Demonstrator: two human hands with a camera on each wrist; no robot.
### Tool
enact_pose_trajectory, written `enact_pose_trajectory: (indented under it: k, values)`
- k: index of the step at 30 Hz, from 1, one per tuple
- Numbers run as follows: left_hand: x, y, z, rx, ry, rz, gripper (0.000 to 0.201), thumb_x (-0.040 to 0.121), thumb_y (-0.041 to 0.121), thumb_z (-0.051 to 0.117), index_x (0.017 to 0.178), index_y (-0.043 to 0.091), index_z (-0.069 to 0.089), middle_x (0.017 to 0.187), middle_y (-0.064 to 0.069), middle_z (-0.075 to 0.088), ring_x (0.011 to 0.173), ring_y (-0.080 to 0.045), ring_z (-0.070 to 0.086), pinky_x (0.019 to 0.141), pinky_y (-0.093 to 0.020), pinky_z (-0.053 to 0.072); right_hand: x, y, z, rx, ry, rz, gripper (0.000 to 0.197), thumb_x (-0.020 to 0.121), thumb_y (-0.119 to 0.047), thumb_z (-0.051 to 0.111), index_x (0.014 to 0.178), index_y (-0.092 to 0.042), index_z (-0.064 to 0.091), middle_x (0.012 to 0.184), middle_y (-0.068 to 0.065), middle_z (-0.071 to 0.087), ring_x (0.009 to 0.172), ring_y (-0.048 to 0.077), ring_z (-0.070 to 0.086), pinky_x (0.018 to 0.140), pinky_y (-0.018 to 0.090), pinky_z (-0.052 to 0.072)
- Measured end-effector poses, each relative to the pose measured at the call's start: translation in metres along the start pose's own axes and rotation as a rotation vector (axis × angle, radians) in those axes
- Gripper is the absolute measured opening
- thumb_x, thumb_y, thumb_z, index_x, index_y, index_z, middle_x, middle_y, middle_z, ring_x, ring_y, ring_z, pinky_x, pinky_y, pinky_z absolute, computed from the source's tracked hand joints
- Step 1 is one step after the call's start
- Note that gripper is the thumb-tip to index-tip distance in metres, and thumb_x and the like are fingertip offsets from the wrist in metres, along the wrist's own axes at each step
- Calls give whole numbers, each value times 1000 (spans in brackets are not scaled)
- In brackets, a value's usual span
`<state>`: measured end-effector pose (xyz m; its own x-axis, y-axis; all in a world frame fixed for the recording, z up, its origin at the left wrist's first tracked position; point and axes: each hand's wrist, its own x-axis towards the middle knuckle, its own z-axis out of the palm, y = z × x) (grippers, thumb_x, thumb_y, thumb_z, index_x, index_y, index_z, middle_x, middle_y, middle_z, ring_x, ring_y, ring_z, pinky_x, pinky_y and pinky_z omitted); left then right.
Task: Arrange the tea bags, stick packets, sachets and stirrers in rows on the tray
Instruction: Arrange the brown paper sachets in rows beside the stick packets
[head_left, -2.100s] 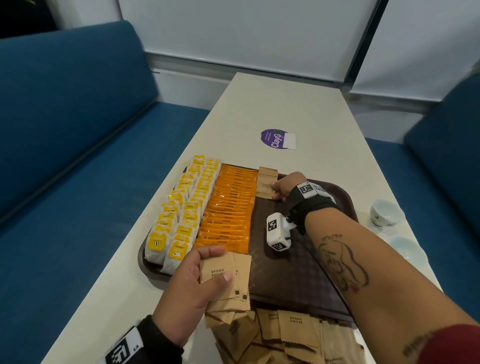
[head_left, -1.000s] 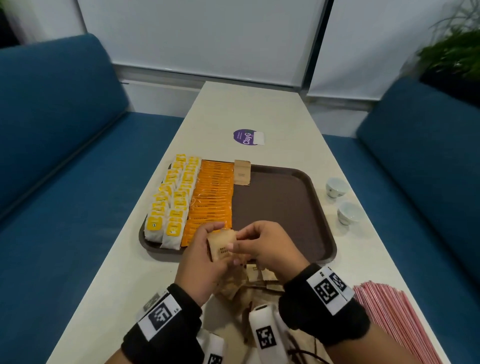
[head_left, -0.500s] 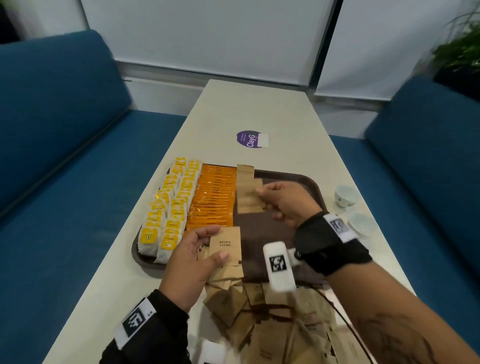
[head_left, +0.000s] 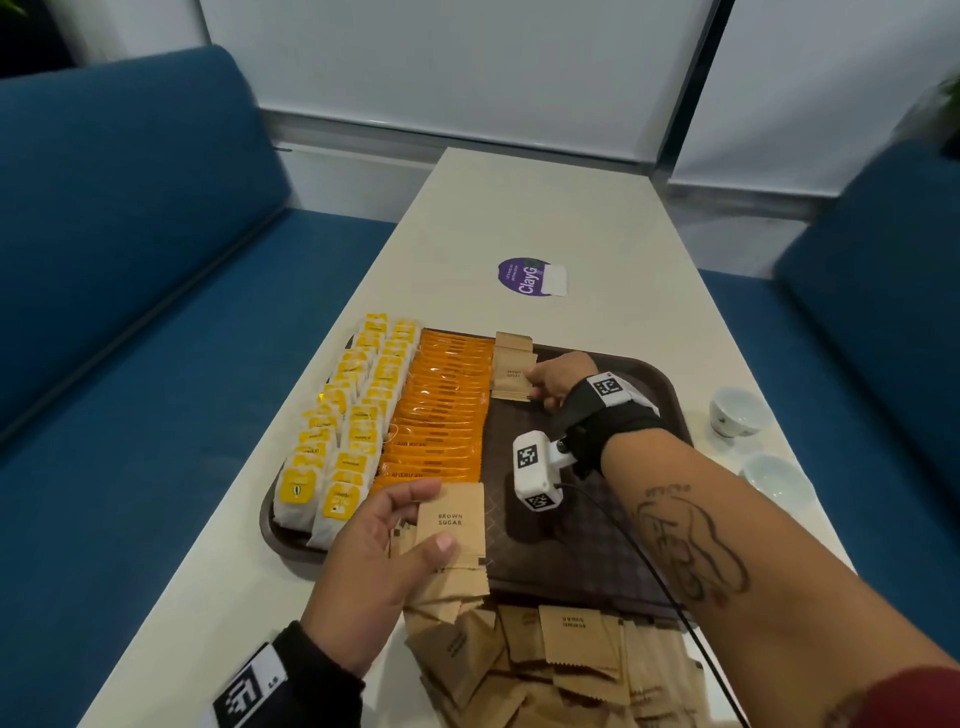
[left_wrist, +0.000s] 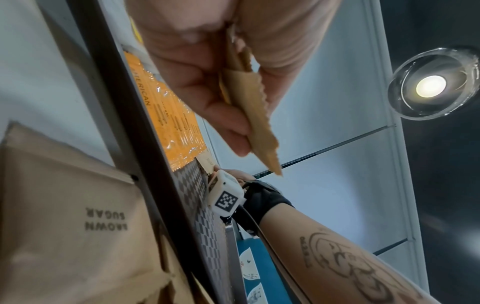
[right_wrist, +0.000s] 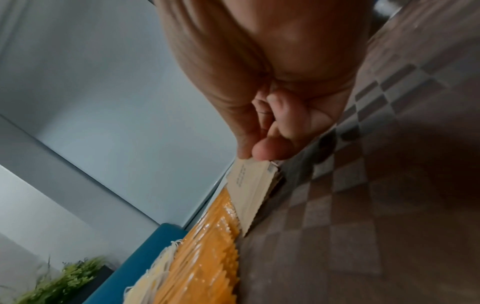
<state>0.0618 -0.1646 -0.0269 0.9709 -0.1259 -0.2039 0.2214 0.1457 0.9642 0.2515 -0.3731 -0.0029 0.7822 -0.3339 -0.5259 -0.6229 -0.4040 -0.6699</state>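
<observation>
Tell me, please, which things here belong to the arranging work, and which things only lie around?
Belong to the job:
tray
yellow tea bags
orange stick packets
brown sugar sachets in the left hand
sachet row at the right hand
loose sachet pile

Just lying about:
two white cups
purple sticker

I counted one tray (head_left: 670, 395) and two white cups (head_left: 735, 412). On it lay two rows of tea bags (head_left: 343, 431) and one row of orange stick packets (head_left: 441, 410). The brown sugar sachets (head_left: 511, 374) and the loose pile (head_left: 561, 665) overlapped too much to count.
</observation>
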Motion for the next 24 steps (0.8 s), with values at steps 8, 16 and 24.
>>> enact_pose_trajectory:
  k: [8,16,24]
  values:
    - [-1,-3,-2,-3,8,-10,38,76,-9,65,104,17,61,95,-2,69,83,-16,70,61,-27,57,21,13,0,22,-7,-149,34,89,-14,61,120,0,59,70,0,56,56,9,54,40,15,45]
    - [-7,4,-1,1,-20,-11,41,82,-14,55,106,20,59,105,-5,65,91,-17,68,63,-26,57,5,10,-12,-11,34,-177,31,88,-16,63,114,0,63,69,0,58,56,10,55,45,17,44]
    - [-17,13,5,-27,-19,59,51,80,-12,60,108,30,50,97,-3,64,86,-15,68,60,-25,57,-107,40,-23,69,-189,-348,23,89,-28,63,99,-7,64,78,1,65,60,7,58,50,19,37]
